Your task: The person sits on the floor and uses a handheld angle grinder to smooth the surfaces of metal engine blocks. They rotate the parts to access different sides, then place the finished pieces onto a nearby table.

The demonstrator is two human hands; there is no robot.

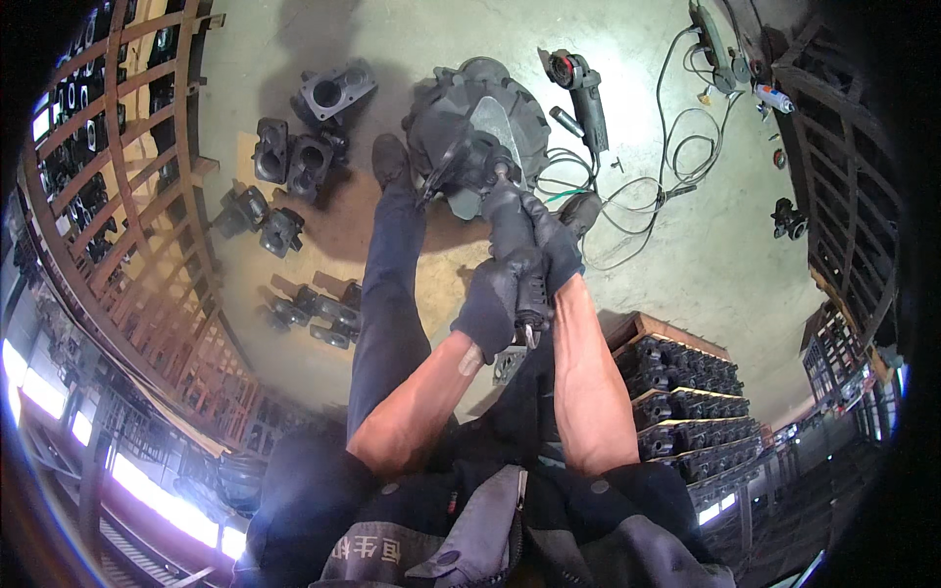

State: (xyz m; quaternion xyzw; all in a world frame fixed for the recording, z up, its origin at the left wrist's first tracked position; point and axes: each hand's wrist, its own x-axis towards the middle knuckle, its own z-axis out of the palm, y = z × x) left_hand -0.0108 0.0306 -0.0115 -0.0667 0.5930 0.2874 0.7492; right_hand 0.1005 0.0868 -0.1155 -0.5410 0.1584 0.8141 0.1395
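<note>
Both my hands wear dark gloves and are closed around a black angle grinder [530, 289]. My left hand [488, 302] wraps its rear body, and my right hand [557, 245] grips it from the right, a little farther forward. The grinder's head and guard lie over a large round dark block with a lugged rim [524, 110], on the floor between my feet. A pale grey flat piece [493, 120] shows on top of the block. My hands and the tool hide where the disc meets the work.
Several dark metal castings [338, 90] lie on the floor to the left. Another angle grinder [586, 103] rests ahead right, near looping cables [655, 211] and a power strip [718, 49]. Castings are stacked in layers [686, 392] by my right side. Metal-barred racks [118, 147] flank both sides.
</note>
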